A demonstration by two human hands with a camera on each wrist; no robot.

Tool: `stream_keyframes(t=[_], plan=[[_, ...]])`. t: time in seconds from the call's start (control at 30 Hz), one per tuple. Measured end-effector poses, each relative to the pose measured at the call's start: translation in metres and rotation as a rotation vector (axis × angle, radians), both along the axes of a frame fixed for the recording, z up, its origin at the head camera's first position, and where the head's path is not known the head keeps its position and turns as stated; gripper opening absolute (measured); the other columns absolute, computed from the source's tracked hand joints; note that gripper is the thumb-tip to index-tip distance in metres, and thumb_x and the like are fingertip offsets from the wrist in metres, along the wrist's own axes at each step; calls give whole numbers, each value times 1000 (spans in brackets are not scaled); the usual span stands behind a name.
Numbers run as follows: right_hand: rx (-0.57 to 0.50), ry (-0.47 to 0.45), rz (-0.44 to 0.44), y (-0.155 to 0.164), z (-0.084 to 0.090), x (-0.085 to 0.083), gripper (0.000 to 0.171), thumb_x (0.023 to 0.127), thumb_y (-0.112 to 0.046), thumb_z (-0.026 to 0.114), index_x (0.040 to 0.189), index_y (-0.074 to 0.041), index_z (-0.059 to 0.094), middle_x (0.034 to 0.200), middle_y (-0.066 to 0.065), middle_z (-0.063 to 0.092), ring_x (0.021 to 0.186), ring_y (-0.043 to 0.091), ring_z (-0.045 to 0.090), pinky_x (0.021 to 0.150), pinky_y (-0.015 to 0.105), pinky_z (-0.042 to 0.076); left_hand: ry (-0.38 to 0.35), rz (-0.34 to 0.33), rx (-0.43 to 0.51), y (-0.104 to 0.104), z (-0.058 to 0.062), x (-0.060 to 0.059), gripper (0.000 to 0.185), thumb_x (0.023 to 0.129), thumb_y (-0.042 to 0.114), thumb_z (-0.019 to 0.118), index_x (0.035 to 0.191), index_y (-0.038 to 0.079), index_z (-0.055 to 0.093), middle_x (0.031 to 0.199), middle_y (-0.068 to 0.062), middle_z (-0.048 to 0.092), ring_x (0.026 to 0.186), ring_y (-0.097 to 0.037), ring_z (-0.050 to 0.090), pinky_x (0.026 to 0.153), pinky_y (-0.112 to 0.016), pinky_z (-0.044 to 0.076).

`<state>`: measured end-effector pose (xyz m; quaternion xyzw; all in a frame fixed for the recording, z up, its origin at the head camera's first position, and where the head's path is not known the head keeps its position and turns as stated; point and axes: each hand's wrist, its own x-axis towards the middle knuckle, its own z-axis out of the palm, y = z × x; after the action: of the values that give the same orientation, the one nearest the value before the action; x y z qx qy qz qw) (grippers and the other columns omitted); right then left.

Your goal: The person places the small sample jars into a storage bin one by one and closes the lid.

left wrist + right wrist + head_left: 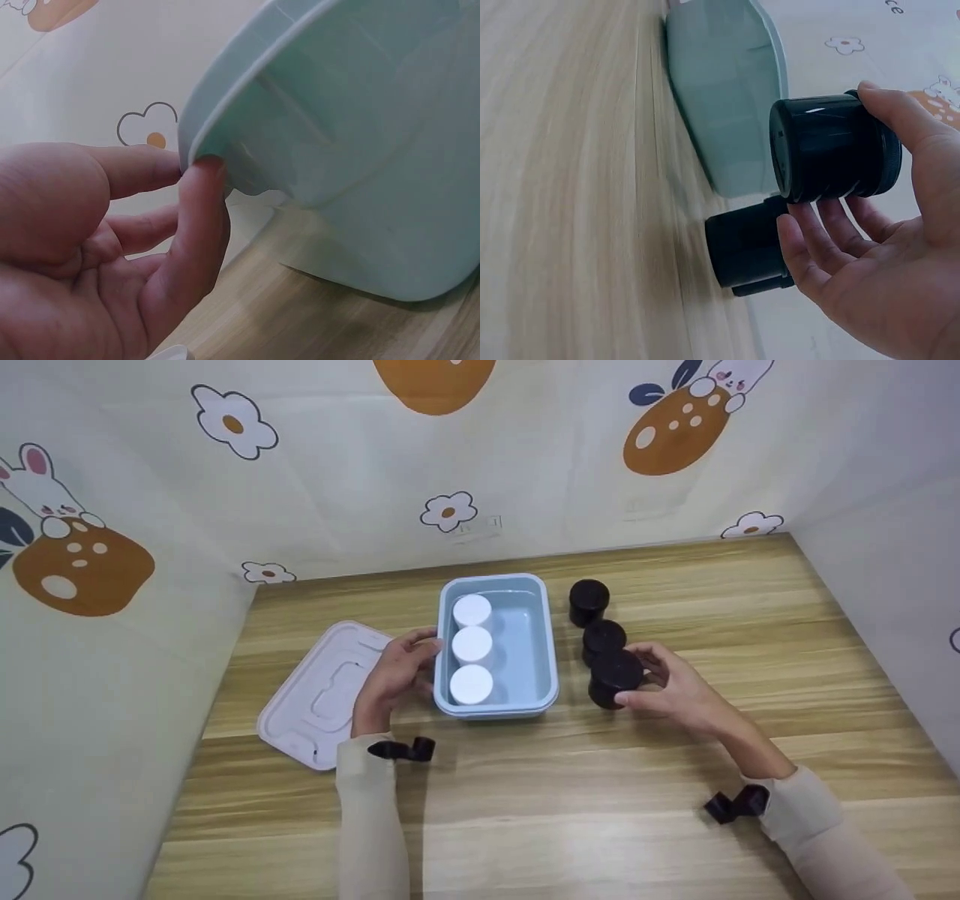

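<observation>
Sleeves and two small black clips sit closest to us at the bottom of the head view. Up from there, the right hand (675, 690) has its fingers curled round a black jar (615, 678) and holds it just off the counter (600, 810), right beside the blue box (551, 660). In the right wrist view the black jar (832, 146) lies tipped on its side in the hand, held only by the fingertips and thumb.

Two more black jars (603, 637) (589, 600) stand in a row just behind it. Three white jars (472, 684) fill the left side of the box, and the right side is bare.

The left hand (394, 675) pinches the box's left rim (196, 154) between thumb and finger. A pale lid (315, 701) lies flat to the left, under that hand.

The hold on the black jar looks light, so it could slip and roll away. It could also bump the next black jar, which is very close, and knock it over. If the jar hits the rim, the box might slide, as only a pinch holds it.
</observation>
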<state>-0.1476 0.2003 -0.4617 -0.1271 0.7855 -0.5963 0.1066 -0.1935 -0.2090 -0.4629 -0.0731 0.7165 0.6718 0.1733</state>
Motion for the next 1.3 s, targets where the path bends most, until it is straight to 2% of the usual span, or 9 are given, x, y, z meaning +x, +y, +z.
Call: stream_keyframes(t=[0.17, 0.43, 0.7, 0.83, 0.97, 1.13, 1.3], plan=[[-53, 63, -2, -5, 5, 0, 63, 82, 3, 77, 137, 7, 46, 131, 11, 57, 114, -1, 59, 98, 12, 48, 14, -8, 14, 0, 0, 0, 42, 102, 20, 58, 142, 9, 52, 111, -8, 72, 78, -15, 68, 48, -28, 52], [-103, 121, 24, -13, 12, -5, 63, 81, 8, 76, 137, 8, 48, 127, 1, 59, 113, 3, 62, 99, 14, 50, 19, -7, 32, 0, -1, 0, 44, 102, 20, 57, 143, 6, 51, 111, -10, 72, 74, -15, 70, 46, -29, 52], [-91, 103, 19, -23, 16, -9, 65, 80, 6, 78, 137, 7, 48, 136, 11, 55, 117, -1, 58, 103, 11, 45, 20, -17, 27, 0, -2, 1, 44, 102, 21, 57, 143, 6, 50, 103, -8, 73, 66, -15, 68, 46, -29, 52], [-89, 102, 7, -28, 19, -13, 65, 80, 5, 79, 137, 5, 49, 132, 9, 57, 117, 1, 58, 104, 11, 45, 16, -16, 25, 0, -2, 1, 44, 102, 22, 58, 143, 7, 51, 98, -7, 73, 68, -16, 68, 47, -30, 52], [-96, 100, -11, -35, 22, -17, 65, 81, 4, 78, 138, 4, 48, 129, 5, 58, 114, 2, 60, 101, 12, 47, 12, -13, 34, 0, -2, 1, 44, 102, 22, 58, 143, 7, 51, 104, -8, 73, 74, -17, 70, 48, -31, 53], [-116, 60, -56, -44, 27, -24, 66, 83, 3, 77, 141, 2, 46, 132, 10, 57, 113, 2, 59, 99, 13, 49, 14, -11, 17, 0, -1, 1, 44, 101, 23, 59, 142, 8, 51, 105, -10, 73, 75, -17, 70, 50, -31, 54], [-129, 12, -73, -54, 35, -33, 67, 86, -1, 75, 146, -4, 44, 141, 17, 54, 121, 6, 57, 101, 13, 47, 19, -12, 5, 0, -1, 1, 44, 101, 24, 60, 142, 9, 52, 99, -9, 72, 71, -17, 68, 50, -30, 54]])
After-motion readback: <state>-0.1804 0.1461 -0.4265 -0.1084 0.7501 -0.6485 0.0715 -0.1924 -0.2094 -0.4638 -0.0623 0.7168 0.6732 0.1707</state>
